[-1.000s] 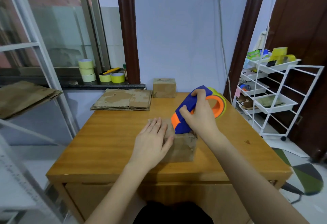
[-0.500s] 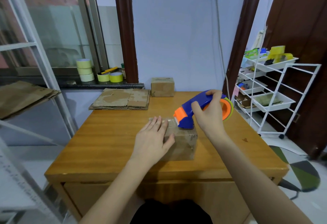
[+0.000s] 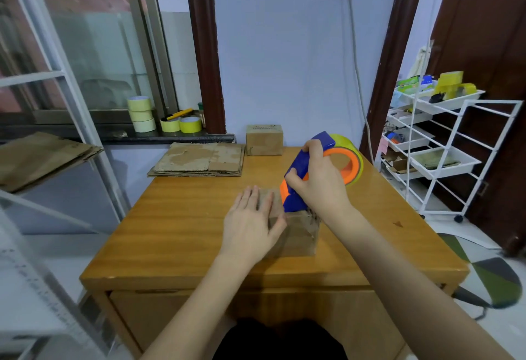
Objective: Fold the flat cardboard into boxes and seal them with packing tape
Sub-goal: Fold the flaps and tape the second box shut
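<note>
While the left hand [image 3: 253, 223] lies flat on the cardboard box [image 3: 296, 231], fingers straight and spread, thumb against its near face, the right hand [image 3: 318, 186] keeps its grip curled round the blue handle of the tape dispenser [image 3: 316, 169]. The dispenser's orange-and-blue nose meets the box top at the near edge; its roll of tape [image 3: 354, 160] sits toward 2 o'clock. The box stands at the centre of the worktop [image 3: 182, 223]. Flat cardboard [image 3: 199, 159] lies stacked at 11 o'clock, a finished box [image 3: 264, 140] at 12 o'clock.
</note>
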Motion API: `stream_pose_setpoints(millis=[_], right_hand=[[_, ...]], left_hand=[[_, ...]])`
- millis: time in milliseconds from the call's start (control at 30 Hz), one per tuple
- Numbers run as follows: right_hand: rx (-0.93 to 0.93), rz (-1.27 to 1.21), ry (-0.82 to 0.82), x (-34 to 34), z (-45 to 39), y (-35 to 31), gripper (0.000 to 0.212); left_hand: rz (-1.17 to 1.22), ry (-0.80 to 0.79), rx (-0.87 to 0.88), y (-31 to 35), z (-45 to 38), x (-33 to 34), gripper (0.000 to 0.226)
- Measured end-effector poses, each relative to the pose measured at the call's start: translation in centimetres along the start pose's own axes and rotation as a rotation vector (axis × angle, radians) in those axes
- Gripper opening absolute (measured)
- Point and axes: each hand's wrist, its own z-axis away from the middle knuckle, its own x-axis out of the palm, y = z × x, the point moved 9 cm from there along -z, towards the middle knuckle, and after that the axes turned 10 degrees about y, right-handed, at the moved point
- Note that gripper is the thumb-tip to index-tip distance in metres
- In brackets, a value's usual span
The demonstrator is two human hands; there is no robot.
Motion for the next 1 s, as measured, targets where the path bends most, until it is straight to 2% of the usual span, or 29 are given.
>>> stream_pose_setpoints(millis=[100,233,333,400,500,633,800,900,1000], right_hand=[[0.015,-0.01,0.004,0.0,0.1,0.1,0.037],[0.03,-0.026,0.013,-0.2,0.3,0.2,0.037],[0.057,-0.055,0.014,-0.2,0.7,0.7,0.037],[0.097,-0.091,0.016,-0.2,0.9,1.2,0.037],[0.142,-0.139,0.018,-0.2,1.1,1.6,0.037],[0.153,-0.157,0.016,-0.2,1.3,1.4,0.037],[0.182,-0.206,0.022,-0.3,1.5,1.4,0.037],[0.216,-0.243,0.037,-0.3,1.6,1.9,0.037],[0.24,-0.274,0.061,-0.4,1.8,2.4,0.036]], left_hand=[[-0.008,-0.032,-0.009,-0.2,-0.1,0.1,0.088],[0.197,-0.074,-0.107,-0.9,-0.2,-0.1,0.067],[0.344,-0.047,-0.242,-2.0,0.2,0.0,0.059],[0.304,-0.021,-0.29,-2.6,0.4,0.0,0.056],[0.112,-0.006,-0.269,-2.7,0.5,-0.3,0.057],[0.034,-0.067,-0.358,-3.7,1.0,-0.3,0.068],[-0.062,-0.125,-0.246,-4.3,-0.2,-1.4,0.069],[0.019,-0.048,-0.001,-1.4,-1.1,-2.1,0.066],[0.1,-0.1,0.159,1.5,-0.4,-0.9,0.068]])
